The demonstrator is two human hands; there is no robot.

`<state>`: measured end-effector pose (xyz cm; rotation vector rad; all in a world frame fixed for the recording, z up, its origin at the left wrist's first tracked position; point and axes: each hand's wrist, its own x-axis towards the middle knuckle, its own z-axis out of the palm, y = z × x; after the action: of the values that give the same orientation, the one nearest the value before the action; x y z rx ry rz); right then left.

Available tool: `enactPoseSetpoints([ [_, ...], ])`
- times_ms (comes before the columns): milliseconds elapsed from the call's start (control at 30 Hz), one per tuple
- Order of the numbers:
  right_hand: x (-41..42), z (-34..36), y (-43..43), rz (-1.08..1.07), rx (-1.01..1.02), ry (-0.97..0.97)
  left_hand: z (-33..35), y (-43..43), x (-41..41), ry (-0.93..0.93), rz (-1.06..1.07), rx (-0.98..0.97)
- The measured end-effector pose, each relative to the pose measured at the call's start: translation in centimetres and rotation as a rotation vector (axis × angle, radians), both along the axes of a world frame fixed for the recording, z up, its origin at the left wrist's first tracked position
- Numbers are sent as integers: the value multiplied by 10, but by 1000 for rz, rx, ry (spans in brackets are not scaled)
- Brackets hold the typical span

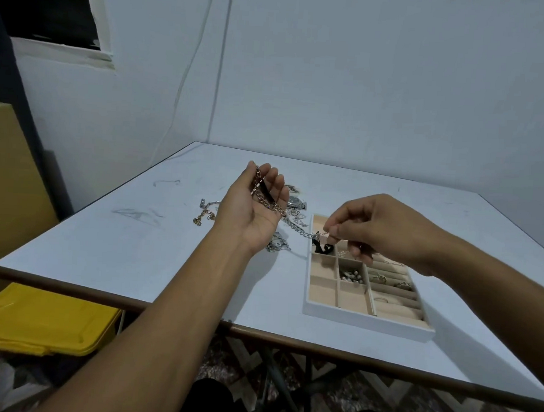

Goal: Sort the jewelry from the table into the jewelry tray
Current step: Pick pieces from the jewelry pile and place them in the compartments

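Above the table [128, 235], a chain [298, 229] from left hand [255, 211] to right hand [378, 232].

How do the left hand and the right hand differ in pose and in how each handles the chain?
The left hand is turned palm up with relaxed fingers; the right hand is palm down with curled fingers. The chain just lies draped across the left hand's palm, while the right hand pinches its end. The left hand is beside the tray; the right hand is over it. Both touch the same chain.
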<state>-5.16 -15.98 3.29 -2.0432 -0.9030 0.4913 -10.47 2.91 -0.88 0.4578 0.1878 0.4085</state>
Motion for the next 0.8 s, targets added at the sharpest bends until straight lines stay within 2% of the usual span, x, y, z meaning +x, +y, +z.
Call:
enactPoseSetpoints([
  [133,3,0,-8,-39,7,-29,3,-8,2,-3,-21,5],
  [200,5,0,-12,-45,-54,-81,4,-9,3,-7,-25,12],
  [333,4,2,-18,-38,-286,-365,5,-10,2,2,-33,44],
  [433,3,5,-21,-27,-354,-490,4,-12,3,29,-30,60],
  [600,2,17,-24,31,-356,-531,3,-17,3,44,-35,78],
  [800,-1,30,-10,87,-318,-624,-9,-38,6,96,-109,197],
])
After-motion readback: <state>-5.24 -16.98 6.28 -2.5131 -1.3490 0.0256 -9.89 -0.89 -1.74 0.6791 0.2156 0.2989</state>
